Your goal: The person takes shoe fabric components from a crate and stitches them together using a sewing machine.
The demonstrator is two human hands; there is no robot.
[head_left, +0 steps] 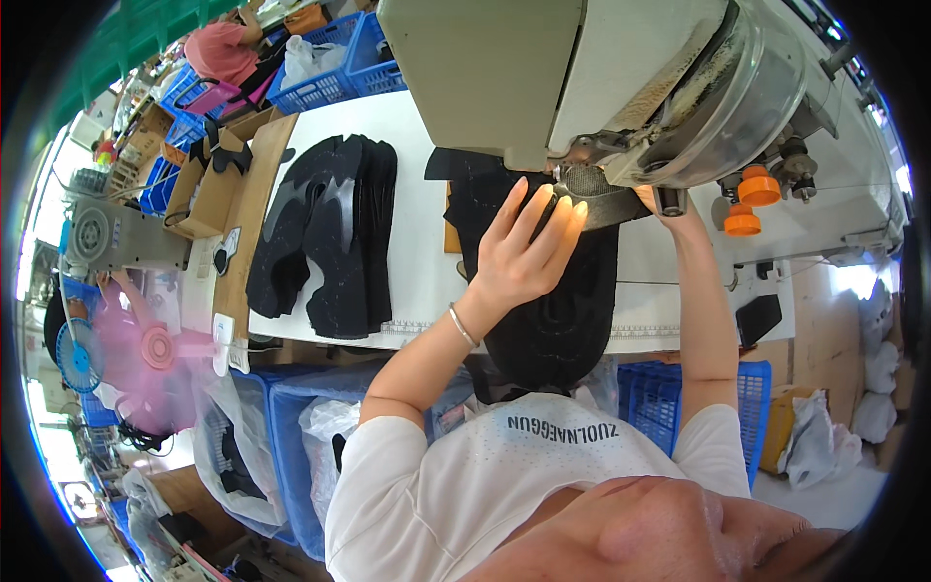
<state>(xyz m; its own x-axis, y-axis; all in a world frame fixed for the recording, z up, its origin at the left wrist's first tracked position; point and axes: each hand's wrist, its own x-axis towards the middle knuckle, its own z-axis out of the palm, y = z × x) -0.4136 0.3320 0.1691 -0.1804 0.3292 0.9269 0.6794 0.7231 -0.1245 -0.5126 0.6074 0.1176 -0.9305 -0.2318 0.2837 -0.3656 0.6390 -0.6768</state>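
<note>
A black shoe upper (558,325) lies under the head of a sewing machine (485,78), its rounded end hanging over the table's front edge toward me. My left hand (524,250) is on the upper close to the needle area, its fingers bent over the raised dark edge and its thumb hidden. On the machine's other side, my right hand (671,211) reaches the right end of that edge; the machine head covers most of its fingers. To the left, stacked black U-shaped upper pieces (359,233) rest on the white table (417,262).
Orange knobs (758,186) jut from the machine's right side. A ruler strip (645,332) runs along the table's front edge. Blue crates (753,407) and a lined blue bin (291,456) stand below. At left are a pink fan (157,344) and a cardboard box (204,199). A person in pink (221,50) sits far left.
</note>
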